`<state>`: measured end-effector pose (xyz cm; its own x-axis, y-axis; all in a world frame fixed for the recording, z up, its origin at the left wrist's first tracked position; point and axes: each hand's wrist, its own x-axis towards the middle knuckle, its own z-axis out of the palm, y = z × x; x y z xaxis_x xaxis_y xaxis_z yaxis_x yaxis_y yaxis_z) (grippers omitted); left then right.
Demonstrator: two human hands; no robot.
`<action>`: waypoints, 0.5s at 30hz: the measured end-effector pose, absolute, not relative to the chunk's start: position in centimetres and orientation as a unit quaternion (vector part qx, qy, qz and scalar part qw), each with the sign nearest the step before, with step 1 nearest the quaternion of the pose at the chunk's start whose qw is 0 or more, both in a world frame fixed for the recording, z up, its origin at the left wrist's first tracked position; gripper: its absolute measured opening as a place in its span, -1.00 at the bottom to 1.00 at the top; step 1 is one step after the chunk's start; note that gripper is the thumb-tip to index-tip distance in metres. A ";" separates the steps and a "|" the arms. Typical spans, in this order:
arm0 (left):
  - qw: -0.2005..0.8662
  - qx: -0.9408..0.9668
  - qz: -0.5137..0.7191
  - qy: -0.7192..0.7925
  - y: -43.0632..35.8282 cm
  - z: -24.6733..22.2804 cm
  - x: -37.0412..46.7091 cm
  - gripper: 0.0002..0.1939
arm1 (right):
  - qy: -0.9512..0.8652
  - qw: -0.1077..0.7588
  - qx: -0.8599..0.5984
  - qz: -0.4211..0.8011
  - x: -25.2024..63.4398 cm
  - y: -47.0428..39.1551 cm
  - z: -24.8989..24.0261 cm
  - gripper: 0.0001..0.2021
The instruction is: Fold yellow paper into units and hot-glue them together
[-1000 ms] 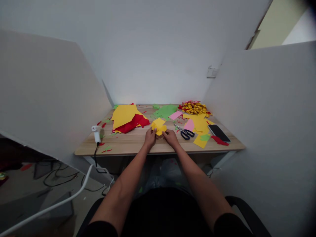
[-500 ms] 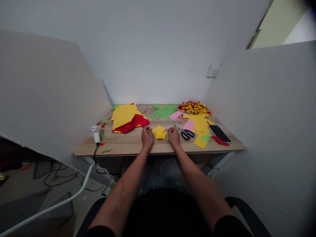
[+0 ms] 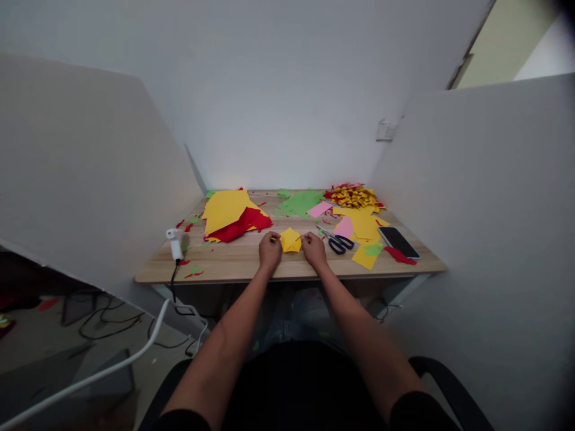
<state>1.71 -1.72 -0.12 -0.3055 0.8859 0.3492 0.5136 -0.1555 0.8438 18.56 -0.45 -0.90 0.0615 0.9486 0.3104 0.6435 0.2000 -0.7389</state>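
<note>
Handling folded yellow paper [image 3: 291, 239] at twelve o'clock, with left hand [image 3: 270, 251] curled at its nine, right hand [image 3: 314, 249] curled at its three; too blurred to confirm gripping. Calls for light fingertip control.

Pale wall [image 3: 278, 96] — wood-topped desk [image 3: 233, 263] between grey partitions, black chair [image 3: 442, 383] below.

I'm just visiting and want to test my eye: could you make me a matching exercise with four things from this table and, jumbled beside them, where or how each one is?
Things:
1. folded yellow paper
2. scissors
3. phone
4. white tool

Places or states:
A. beside a red scrap
B. fitted with a black cord
C. between the left hand and right hand
D. dark-handled, just right of the right hand

Right pairs: 1-C, 2-D, 3-A, 4-B.
</note>
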 end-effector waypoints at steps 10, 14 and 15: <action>0.170 0.582 0.407 0.683 -2.7 0.9 2.6 -0.72 | -0.674 0.355 -0.630 0.149 17.9 -0.6 -0.6 -0.73; 0.182 0.583 0.409 0.678 -2.7 0.7 2.3 -0.72 | -0.660 0.374 -0.629 0.170 18.3 -0.5 -0.5 -0.73; 0.185 0.582 0.415 0.674 -2.7 0.7 2.2 -0.72 | -0.657 0.382 -0.626 0.174 18.4 -0.5 -0.5 -0.73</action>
<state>2.18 -2.67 0.69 -0.2541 0.9385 0.2337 0.6310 -0.0223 0.7754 18.39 -0.49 -0.54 0.0757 0.9557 0.2844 0.6889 0.1561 -0.7078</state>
